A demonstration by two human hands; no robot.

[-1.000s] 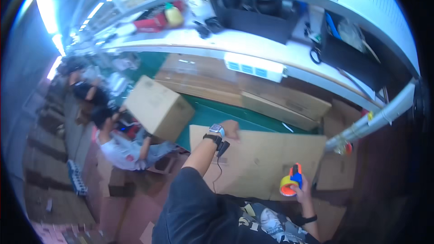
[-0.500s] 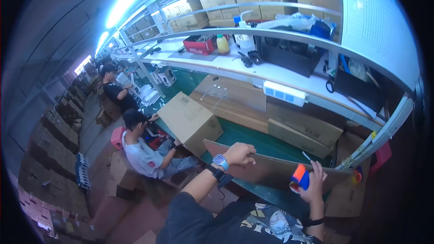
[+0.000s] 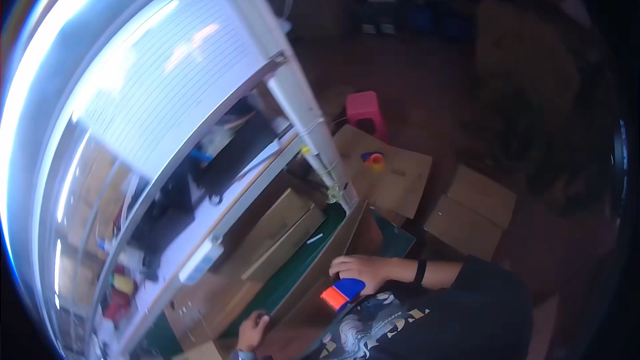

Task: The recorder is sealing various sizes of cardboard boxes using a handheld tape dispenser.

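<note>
As far as can be seen, holds a blue-and-orange tape dispenser (image 3: pixel 343 294) in front of the dark shirt (image 3: pixel 460 320) in the right hand (image 3: pixel 365 271), with fingers bent around it and the orange end down and to the left. Has the left hand (image 3: pixel 253 331) lower and farther left, by the bottom of the view, loosely bent; cannot tell about a grip on anything there. Between the two, has the upper edge of a brown cardboard sheet (image 3: pixel 303 303), seemingly tilted rather than flat, with its long axis running from lower left, beside the left hand, to upper right, past the right. Has the left hand nearer the low end and the right hand nearer the middle, before the near face; cannot confirm contact for either. Just past the sheet, faces a green tabletop (image 3: pixel 283 281) bearing a thin white strip (image 3: pixel 315 238) and a long brown carton (image 3: pixel 280 227). Beyond the white post (image 3: pixel 303 113), overlooks flattened cardboard (image 3: pixel 407 183) with a small blue-and-red object (image 3: pixel 374 159) on it, and behind that, a pink stool (image 3: pixel 363 107).
</note>
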